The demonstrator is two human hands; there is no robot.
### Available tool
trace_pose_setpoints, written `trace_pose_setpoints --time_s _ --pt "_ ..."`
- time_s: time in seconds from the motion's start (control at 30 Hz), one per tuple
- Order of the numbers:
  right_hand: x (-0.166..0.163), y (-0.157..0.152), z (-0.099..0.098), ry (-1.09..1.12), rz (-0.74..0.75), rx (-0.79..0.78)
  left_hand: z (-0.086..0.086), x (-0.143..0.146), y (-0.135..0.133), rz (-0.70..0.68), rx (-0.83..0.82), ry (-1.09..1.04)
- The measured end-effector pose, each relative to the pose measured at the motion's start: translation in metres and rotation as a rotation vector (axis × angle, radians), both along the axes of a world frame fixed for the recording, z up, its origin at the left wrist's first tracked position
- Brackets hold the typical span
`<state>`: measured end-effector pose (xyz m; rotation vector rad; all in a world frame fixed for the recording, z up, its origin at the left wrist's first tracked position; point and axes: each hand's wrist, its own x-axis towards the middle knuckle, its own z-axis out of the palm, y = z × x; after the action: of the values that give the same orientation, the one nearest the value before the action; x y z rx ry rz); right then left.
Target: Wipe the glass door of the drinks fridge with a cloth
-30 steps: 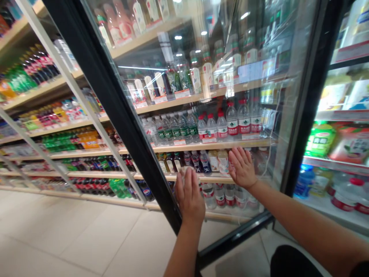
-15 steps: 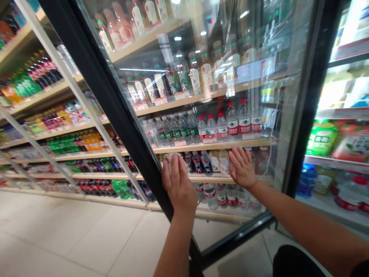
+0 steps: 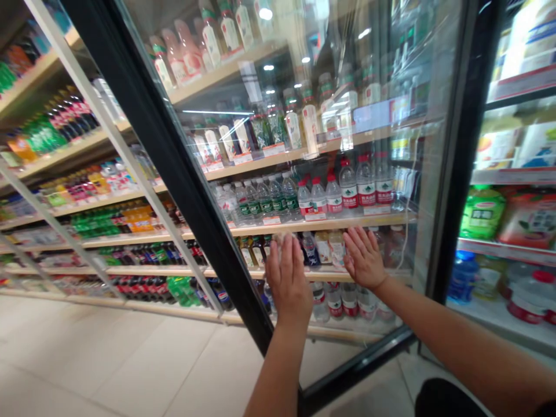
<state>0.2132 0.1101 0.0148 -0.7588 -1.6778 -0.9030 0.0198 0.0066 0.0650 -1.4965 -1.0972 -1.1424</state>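
A tall glass door point(image 3: 278, 174) with a black frame stands open before me, and bottles show through its pane. Low on the pane, near the left frame bar, my left hand point(image 3: 290, 286) presses a pale crumpled cloth point(image 3: 284, 236) against the glass. Most of the cloth is hidden beneath the fingers. To the right, my right hand point(image 3: 364, 259) lies flat on the same pane with its fingers stretched out, holding nothing.
Beyond the glass and to the left run wooden shelves point(image 3: 130, 263) full of drink bottles. At the right is the lit inside of a drinks cooler point(image 3: 512, 246). Pale tiles cover the floor point(image 3: 108, 353). A dark knee point(image 3: 447, 398) shows at the bottom right.
My left hand has slid right across the glass with the cloth, away from the frame bar and closer to my right hand. The right hand has stayed nearly in place.
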Motion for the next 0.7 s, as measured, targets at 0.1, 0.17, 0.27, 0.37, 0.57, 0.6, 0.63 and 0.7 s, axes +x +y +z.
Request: trace_pose_setpoints --time_s 0.1,0.17,0.27,0.37,0.57,0.6,0.63,0.7 --pt "0.0 0.0 0.0 0.008 0.0 -0.005 -0.023 0.01 -0.001 -0.027 -0.098 0.141" --pt "0.0 0.001 -0.001 0.008 0.002 -0.002 -0.021 0.009 -0.001 -0.035 -0.123 0.18" --pt "0.0 0.002 -0.003 0.002 0.003 0.005 0.01 0.0 -0.001 -0.025 -0.055 0.08" --pt "0.001 0.004 -0.004 0.009 0.013 -0.005 0.029 -0.002 0.003 -0.021 -0.015 -0.005" --pt "-0.001 -0.012 0.006 0.069 0.129 -0.058 -0.017 0.032 0.012 -0.059 -0.143 0.163" --pt "-0.003 -0.02 0.009 0.103 0.163 -0.086 -0.022 0.037 0.012 -0.065 -0.183 0.143" --pt "-0.005 -0.029 0.012 0.14 0.203 -0.112 -0.024 0.041 0.011 -0.081 -0.233 0.106" --pt "-0.012 -0.048 0.017 0.167 0.316 -0.139 -0.024 0.047 0.007 -0.165 -0.332 0.008"
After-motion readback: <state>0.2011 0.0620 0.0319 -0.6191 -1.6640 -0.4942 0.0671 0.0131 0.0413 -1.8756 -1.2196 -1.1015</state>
